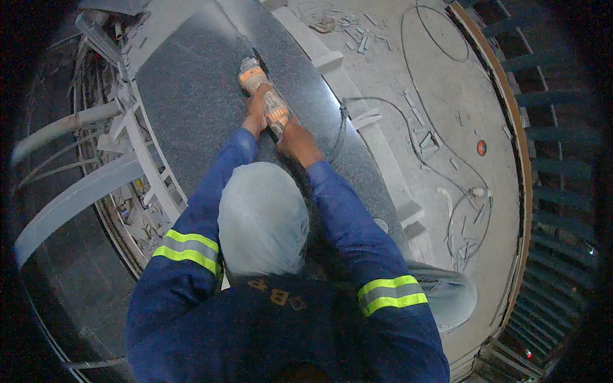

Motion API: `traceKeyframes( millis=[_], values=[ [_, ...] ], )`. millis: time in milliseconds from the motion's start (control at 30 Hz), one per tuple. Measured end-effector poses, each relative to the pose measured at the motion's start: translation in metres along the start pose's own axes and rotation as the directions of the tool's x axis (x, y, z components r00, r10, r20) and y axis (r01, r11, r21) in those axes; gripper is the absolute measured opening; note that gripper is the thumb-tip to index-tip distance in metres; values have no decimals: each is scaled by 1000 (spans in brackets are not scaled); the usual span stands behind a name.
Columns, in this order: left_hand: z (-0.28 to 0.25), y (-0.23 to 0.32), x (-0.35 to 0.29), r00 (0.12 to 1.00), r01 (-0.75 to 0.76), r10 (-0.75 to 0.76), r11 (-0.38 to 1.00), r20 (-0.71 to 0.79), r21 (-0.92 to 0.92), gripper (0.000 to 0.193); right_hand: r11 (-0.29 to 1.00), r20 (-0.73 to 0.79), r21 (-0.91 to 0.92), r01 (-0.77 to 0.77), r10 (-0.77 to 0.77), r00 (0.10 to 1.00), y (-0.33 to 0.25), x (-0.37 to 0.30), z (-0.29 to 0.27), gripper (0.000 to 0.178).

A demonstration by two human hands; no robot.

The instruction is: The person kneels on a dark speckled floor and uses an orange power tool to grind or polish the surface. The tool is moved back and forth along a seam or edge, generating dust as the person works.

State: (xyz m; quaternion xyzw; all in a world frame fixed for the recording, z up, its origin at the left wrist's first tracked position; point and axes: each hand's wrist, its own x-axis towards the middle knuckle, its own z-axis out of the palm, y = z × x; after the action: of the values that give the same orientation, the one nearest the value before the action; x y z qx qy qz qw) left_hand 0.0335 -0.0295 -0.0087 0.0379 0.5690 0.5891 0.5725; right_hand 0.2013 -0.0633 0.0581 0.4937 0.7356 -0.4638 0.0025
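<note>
A dusty orange and grey angle grinder (276,107) lies lengthwise over a large dark grey stone slab (191,89). My left hand (257,112) wraps round the grinder's body near its head. Closed on its rear end is my right hand (299,143), nearer to me. The thin cutting disc (260,60) stands on edge at the right of the head, at the slab's surface. Ahead of the disc a dark straight line runs away through a fan of pale dust (223,22). My fingers are partly hidden behind the tool.
A power cable (383,101) loops from the slab over the dusty floor (460,108) at right. Pale strips edge the slab; offcuts (429,142) and an orange-black disc (481,147) lie beyond. A white frame (150,140) and curved grey pipes (89,185) stand left. My knee (263,214) rises below the grinder.
</note>
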Motion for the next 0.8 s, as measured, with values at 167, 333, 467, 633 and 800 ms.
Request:
traceKeyframes(
  millis=[167, 333, 467, 633, 800],
  values=[
    [9, -5, -14, 998, -1, 3, 1000, -61, 25, 43, 1000, 13, -9, 5, -5, 1000, 5, -15, -6, 48],
    [-1, -2, 8, 999, 4, -4, 1000, -52, 15, 47, 999, -17, 24, 45, -45, 999, 4, -3, 0, 46],
    [-18, 5, 32, 999, -7, 7, 1000, 40, 8, 46, 998, -7, 58, 8, -7, 1000, 0, 18, 7, 48],
    [-15, 5, 26, 999, 14, -12, 1000, 48, -28, 44, 1000, -13, -10, 29, -30, 999, -8, 15, 0, 49],
    [12, 1, -10, 999, 27, -27, 1000, -31, -10, 46, 1000, 0, -15, 8, -8, 1000, 4, -5, -4, 52]
  ],
)
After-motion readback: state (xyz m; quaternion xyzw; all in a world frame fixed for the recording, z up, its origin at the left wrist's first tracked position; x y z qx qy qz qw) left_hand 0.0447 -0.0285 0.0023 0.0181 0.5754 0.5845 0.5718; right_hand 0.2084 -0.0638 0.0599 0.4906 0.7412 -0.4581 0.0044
